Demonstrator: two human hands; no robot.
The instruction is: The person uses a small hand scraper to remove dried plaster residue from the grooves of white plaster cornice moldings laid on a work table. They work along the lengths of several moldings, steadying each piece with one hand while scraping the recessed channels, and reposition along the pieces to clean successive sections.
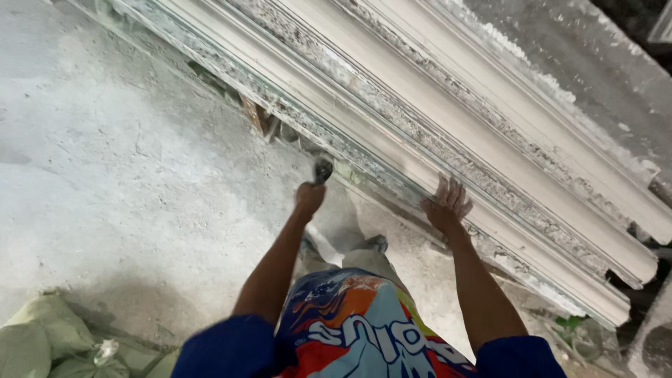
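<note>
Two hands on it: right hand point(448, 205) flat, fingers spread, on the long white plaster moulding point(448, 133) slanting far-left to near-right; left hand point(309, 196) clenched round a small dark tool point(323, 170) at its near edge

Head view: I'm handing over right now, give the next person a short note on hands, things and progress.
Left hand grips a small dark tool at the lower edge of the long white plaster moulding. Right hand lies flat, fingers spread, on the moulding's near face. The moulding runs diagonally beside the dusty floor; green sacks lie lower left. Edges look crusted with rough plaster; how much is cleaned cannot be told.
</note>
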